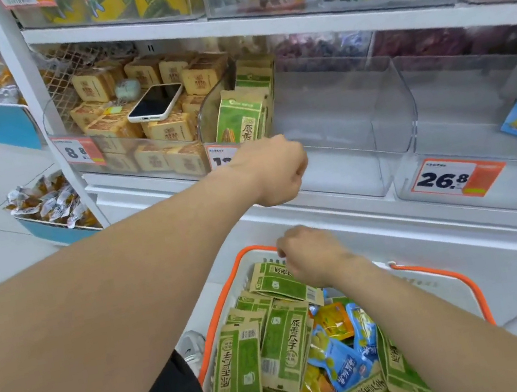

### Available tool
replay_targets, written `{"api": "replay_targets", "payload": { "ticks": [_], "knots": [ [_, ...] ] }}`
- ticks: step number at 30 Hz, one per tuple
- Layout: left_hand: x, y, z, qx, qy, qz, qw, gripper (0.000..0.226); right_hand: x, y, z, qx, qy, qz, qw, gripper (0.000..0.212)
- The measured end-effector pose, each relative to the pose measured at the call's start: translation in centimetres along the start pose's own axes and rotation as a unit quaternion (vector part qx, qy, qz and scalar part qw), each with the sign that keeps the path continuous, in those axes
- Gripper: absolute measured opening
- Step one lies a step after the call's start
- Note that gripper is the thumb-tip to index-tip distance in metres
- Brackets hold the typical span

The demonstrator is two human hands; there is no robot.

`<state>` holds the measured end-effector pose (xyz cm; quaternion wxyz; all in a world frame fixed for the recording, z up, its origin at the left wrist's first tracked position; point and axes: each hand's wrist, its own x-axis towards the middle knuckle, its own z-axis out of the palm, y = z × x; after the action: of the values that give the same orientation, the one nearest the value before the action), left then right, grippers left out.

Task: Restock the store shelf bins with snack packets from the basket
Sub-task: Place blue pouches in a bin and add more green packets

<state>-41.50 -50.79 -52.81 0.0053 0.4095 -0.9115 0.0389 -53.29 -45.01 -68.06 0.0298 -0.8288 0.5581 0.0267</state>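
Where the left hand [274, 168] hangs with fingers curled before the empty clear bin [359, 129], whether it holds anything cannot be told. The right hand [312, 255] grips a green packet [275, 281] at the far end of the basket [441, 298], which holds green, blue and yellow snack packets [312, 352].

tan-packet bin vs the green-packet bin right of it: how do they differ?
Fill: the tan-packet bin is piled nearly full; the green-packet bin holds only a row at its left side, the rest bare.
Pose: the tan packets lie stacked; the green packets stand upright.
Extra: a phone lies on the tan pile, none in the green-packet bin.
Shared: clear plastic, same shelf, price tags in front.
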Motion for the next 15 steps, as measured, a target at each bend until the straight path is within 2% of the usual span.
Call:
{"api": "replay_targets", "payload": {
  "ticks": [3,4,7,8,10,15],
  "knots": [
    [0.6,0.4,1.0,-0.032,-0.113,0.033,0.992,0.022,-0.8,-0.9,2.9,0.004,-0.165,0.004,0.986,0.022],
    [0.7,0.4,1.3,-0.032,-0.144,0.035,0.988,0.023,-1.1,-1.0,3.9,0.012,-0.21,0.007,0.978,0.035],
    [1.2,0.3,2.1,-0.013,-0.184,0.029,0.982,0.022,-1.7,-1.2,5.6,0.064,-0.309,0.021,0.949,0.095],
    [1.4,0.5,2.2,-0.009,-0.188,0.028,0.982,0.022,-1.7,-1.4,5.8,0.08,-0.326,0.022,0.942,0.108],
    [1.9,0.7,2.2,-0.009,-0.189,0.028,0.981,0.022,-1.6,-1.7,6.4,0.092,-0.329,0.015,0.94,0.116],
    [2.5,0.7,2.3,-0.019,-0.197,0.02,0.98,0.025,-0.9,-1.6,6.3,0.075,-0.307,-0.012,0.949,0.107]
  ]
}}
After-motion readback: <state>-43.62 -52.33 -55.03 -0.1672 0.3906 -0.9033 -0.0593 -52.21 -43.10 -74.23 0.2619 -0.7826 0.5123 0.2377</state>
